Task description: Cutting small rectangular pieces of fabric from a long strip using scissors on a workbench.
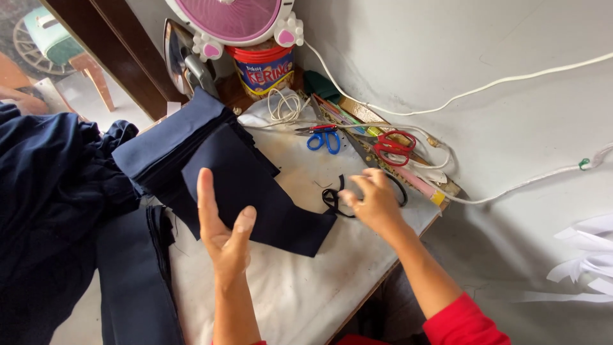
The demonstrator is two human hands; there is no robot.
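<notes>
Left hand (225,233) open above navy cloth (255,191); right hand (373,201) touches black scissors (335,198).

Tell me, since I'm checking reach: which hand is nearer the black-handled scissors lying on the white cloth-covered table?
Right. The right hand rests on the black-handled scissors, fingers at the loops. The left hand is raised, open, over the dark navy fabric piece, well to their left.

bare white tabletop (300,287) near; navy fabric stack (191,150) left, scissors (394,147) behind.
</notes>
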